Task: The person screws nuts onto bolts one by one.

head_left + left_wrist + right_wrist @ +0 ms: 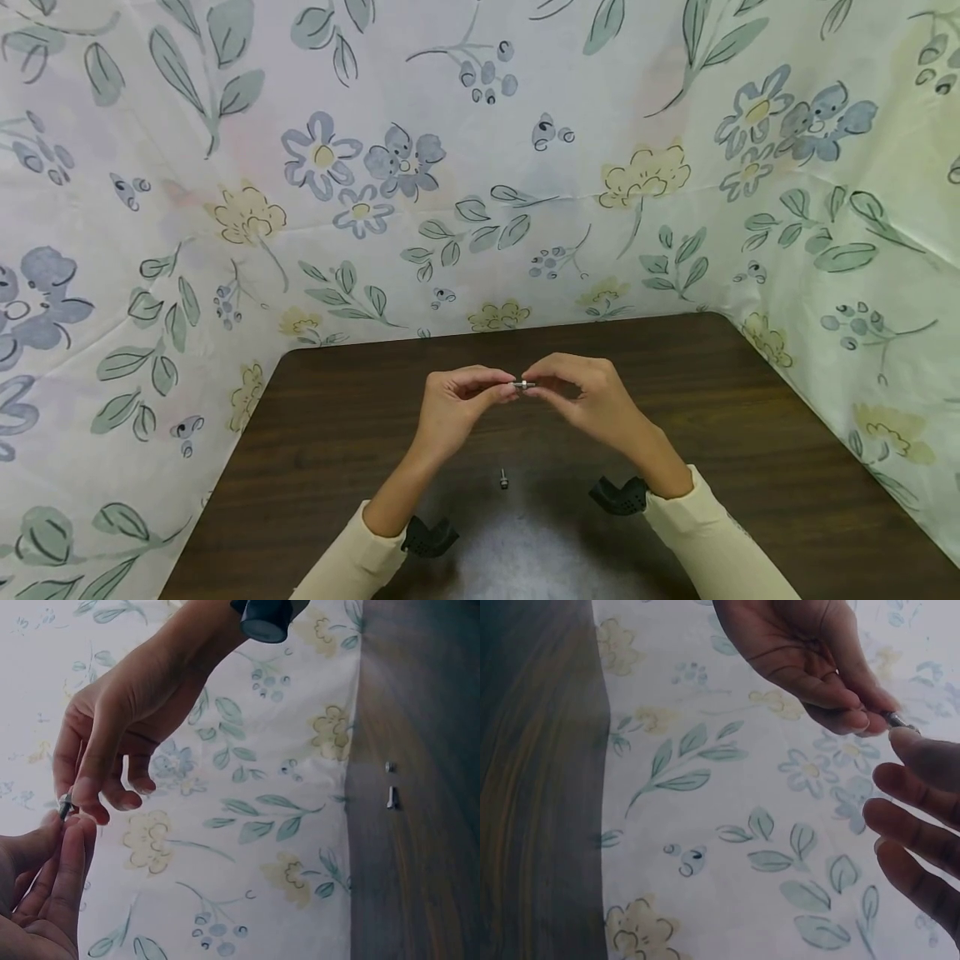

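Note:
In front of me, over the table, both hands meet at a small silver bolt with a wider nut-like piece on its shank. My left hand pinches one end between thumb and fingertips. Thumb and fingers of my right hand pinch the opposite end. The left wrist view shows the bolt tilted between the two sets of fingertips, partly hidden by them. On the tabletop below the hands lies a second bolt, and the left wrist view shows a small nut beside it.
The dark wooden table has rounded far corners. A floral cloth hangs behind it and along both sides. A black wrist mount sits on each forearm, the left one and the right one, low over the table.

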### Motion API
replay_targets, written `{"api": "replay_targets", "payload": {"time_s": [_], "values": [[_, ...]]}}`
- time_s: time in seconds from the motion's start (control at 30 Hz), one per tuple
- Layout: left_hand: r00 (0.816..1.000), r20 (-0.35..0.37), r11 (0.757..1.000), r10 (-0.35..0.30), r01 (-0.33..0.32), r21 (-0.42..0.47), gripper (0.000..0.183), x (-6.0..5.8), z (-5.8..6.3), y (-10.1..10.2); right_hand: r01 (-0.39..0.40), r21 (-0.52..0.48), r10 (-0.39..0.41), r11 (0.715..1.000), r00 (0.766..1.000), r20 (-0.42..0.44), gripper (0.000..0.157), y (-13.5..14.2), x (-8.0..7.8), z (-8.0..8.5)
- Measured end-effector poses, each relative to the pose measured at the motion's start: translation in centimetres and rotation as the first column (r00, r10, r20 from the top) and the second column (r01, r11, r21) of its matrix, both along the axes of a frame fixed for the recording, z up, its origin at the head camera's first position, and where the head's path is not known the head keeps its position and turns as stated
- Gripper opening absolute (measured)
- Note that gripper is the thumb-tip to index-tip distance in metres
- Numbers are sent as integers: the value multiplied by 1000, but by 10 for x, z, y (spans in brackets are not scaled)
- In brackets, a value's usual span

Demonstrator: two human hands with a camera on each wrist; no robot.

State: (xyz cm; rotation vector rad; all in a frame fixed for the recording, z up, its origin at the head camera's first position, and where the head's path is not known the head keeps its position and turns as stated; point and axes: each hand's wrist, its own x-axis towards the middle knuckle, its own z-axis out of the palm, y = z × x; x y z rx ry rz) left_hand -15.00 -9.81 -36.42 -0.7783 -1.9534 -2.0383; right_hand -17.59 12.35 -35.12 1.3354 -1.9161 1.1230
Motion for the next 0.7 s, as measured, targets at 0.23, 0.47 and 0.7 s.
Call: {"api": "replay_targets", "payload": {"time_s": [0.23,0.47,0.7], "values": [[1000,-3,1000,-3,3,3,10,0,1,0,0,10,0,1000,1000,5,22,0,-1,-2],[1000,-19,1000,-12,12,10,10,-2,0,2,-15,4,15,1000,1000,23,5,-2,-3,-6],[1000,-13,1000,-10,10,-2,10,-1,0,1,11,40,-13,999,999,46,3,-3,-2,-7]]}}
